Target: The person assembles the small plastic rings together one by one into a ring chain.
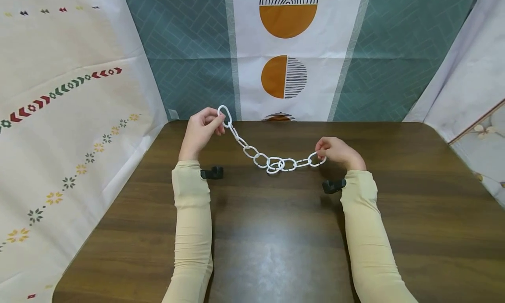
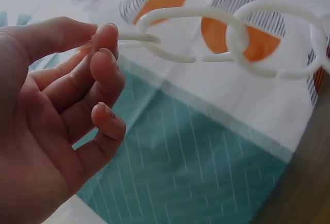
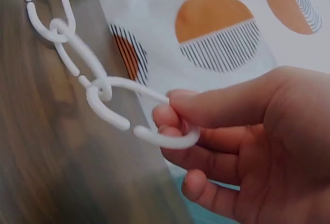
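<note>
A chain [image 1: 261,160] of several white oval links sags between my two hands, over the far part of the table. My left hand [image 1: 202,128] pinches the end link [image 1: 223,113] between thumb and fingertips, and holds it higher than the other end. At the lower right, my right hand [image 1: 338,151] pinches the opposite end link [image 3: 167,140] between thumb and forefinger. That link has a small gap in its side. Near the lowest part of the chain, an extra link [image 1: 273,168] overlaps the others in a bunch. The left wrist view shows more gapped links [image 2: 188,58].
The brown wooden table [image 1: 276,233] spreads beneath both arms. A patterned teal and white cloth [image 1: 189,53] hangs behind its far edge, and an embroidered white cloth [image 1: 79,132] hangs on the left. Black camera mounts [image 1: 212,172] stick out from both wrists.
</note>
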A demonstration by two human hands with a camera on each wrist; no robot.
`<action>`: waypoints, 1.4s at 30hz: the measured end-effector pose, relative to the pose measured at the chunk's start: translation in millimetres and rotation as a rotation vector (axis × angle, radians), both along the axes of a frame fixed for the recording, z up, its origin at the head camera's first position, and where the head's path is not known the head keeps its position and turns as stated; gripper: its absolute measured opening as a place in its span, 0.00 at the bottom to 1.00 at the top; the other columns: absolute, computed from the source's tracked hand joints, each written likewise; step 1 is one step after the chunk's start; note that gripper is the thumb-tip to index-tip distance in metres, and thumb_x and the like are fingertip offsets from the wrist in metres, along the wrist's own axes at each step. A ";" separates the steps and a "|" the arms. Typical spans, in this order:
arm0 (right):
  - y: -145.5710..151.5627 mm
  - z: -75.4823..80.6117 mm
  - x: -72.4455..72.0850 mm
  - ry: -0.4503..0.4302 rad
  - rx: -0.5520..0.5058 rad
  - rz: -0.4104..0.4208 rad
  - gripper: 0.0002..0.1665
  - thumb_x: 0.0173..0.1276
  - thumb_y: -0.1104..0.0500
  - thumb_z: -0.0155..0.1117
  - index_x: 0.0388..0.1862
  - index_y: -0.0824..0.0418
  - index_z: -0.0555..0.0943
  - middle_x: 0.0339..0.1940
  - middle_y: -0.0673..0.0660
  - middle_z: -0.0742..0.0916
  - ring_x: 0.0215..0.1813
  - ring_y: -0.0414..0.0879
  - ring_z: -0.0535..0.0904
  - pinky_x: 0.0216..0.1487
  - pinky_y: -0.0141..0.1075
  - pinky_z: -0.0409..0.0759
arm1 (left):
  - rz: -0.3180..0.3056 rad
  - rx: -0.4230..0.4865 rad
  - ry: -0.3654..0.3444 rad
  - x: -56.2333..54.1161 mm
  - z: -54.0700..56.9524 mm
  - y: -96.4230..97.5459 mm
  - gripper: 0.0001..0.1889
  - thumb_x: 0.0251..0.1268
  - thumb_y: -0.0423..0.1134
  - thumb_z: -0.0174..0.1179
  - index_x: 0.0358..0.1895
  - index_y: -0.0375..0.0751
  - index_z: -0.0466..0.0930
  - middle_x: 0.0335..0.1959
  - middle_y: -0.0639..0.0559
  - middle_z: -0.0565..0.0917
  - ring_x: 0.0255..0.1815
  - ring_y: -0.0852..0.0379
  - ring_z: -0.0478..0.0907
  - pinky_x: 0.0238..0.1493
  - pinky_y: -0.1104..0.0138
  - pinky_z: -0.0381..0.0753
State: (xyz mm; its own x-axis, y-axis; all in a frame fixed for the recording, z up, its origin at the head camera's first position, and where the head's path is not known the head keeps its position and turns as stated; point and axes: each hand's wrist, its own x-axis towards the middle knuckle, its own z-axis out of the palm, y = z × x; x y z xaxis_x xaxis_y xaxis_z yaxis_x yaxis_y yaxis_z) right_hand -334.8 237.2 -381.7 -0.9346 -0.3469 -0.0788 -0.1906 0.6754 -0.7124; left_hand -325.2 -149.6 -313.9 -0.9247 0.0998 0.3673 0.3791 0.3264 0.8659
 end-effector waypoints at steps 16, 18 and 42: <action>82.6 7.5 8.5 -0.082 0.069 0.033 0.09 0.69 0.69 0.53 0.45 0.74 0.71 0.29 0.57 0.82 0.28 0.42 0.77 0.32 0.34 0.75 | -0.092 -0.268 -0.342 -18.3 -47.4 -42.4 0.14 0.70 0.40 0.57 0.41 0.29 0.79 0.21 0.49 0.83 0.23 0.62 0.77 0.30 0.70 0.73; 91.2 4.6 9.6 -0.100 0.067 0.036 0.09 0.68 0.70 0.53 0.44 0.75 0.71 0.28 0.55 0.81 0.28 0.42 0.76 0.32 0.34 0.76 | -0.106 -0.295 -0.364 -24.7 -59.4 -47.3 0.16 0.70 0.42 0.57 0.42 0.28 0.80 0.21 0.51 0.83 0.25 0.59 0.79 0.31 0.69 0.74; 114.4 7.9 19.4 -0.010 0.278 0.045 0.11 0.70 0.63 0.57 0.44 0.73 0.75 0.35 0.60 0.84 0.36 0.45 0.79 0.37 0.36 0.74 | -0.131 -0.695 -0.601 -22.8 -41.7 -56.1 0.25 0.73 0.48 0.51 0.56 0.26 0.76 0.29 0.46 0.88 0.38 0.47 0.84 0.57 0.52 0.76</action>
